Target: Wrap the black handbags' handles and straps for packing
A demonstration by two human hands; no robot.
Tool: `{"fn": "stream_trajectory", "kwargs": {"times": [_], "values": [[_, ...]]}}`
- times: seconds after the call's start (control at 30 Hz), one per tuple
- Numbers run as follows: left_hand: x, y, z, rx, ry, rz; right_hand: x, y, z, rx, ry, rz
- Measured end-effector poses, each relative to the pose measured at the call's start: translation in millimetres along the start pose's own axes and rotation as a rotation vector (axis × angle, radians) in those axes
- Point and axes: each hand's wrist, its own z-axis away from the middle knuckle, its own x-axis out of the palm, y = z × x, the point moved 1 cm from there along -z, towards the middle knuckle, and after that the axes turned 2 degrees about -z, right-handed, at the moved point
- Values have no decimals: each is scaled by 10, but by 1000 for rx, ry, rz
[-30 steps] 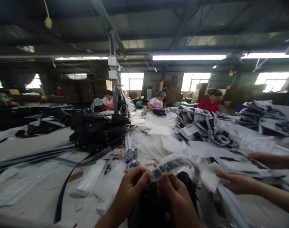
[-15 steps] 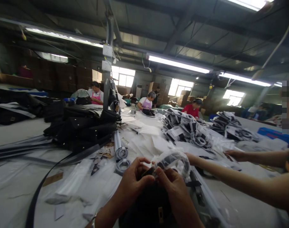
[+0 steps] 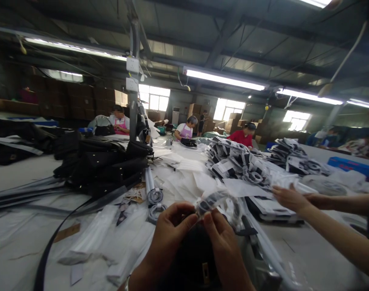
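Below me is a black handbag (image 3: 194, 254) with a gold-coloured clasp (image 3: 205, 273) on its front. Its curved handle (image 3: 216, 198) is wrapped in clear plastic and arches up behind my fingers. My left hand (image 3: 172, 232) pinches at the left foot of the handle, thumb against bent fingers. Close beside it, my right hand (image 3: 222, 238) grips the wrapping at the same end, thumb tip up. Whatever small part lies between the fingertips is hidden. Two rolled grey straps (image 3: 155, 196) lie just past my left hand.
A heap of black bags (image 3: 102, 163) lies to the left. Wrapped pieces (image 3: 235, 161) are piled ahead, with white sheets (image 3: 184, 182) before them. At right, a co-worker's hands (image 3: 289, 198) reach over a flat wrapped bag (image 3: 273, 209). A long black strap (image 3: 51, 246) curves at left.
The co-worker's near hand has drawn back from beside the handle to over the flat wrapped bag. My hands stay at the handle's foot, with fingers slightly shifted. The view has turned slightly right.
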Motion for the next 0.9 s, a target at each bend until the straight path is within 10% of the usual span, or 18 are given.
{"fn": "stream_trajectory", "kwargs": {"times": [0.33, 0.53, 0.67, 0.9], "values": [[38, -29, -46, -13, 25, -19, 257, 271, 62, -54, -106, 90], [-30, 398, -388, 62, -201, -502, 261, 218, 49, -165, -99, 156], [63, 511, -559, -179, -512, -451, 259, 238, 30, -160, -149, 102], [192, 457, -590, -221, -404, -366, 241, 306, 0, -69, -108, -96]]}}
